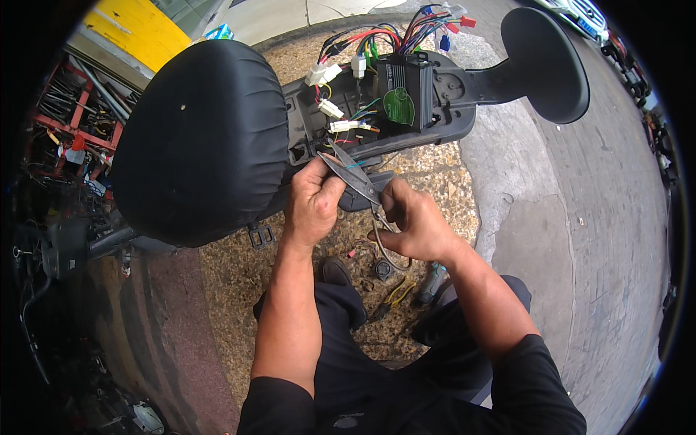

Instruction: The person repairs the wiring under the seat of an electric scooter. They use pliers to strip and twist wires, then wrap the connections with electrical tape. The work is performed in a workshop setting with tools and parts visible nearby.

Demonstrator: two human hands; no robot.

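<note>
Clamped the right hand (pixel 417 220) on the metal scissors (pixel 353 177) at the frame's centre, bent the left hand (pixel 315 201) beside the parted blades, and could not tell its hold

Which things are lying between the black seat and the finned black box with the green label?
In the head view, white connectors and thin coloured wires lie between the seat and the finned box.

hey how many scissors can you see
1: the scissors, handles in the right hand, blades at the left hand. The cluttered red rack could hide more.
</note>
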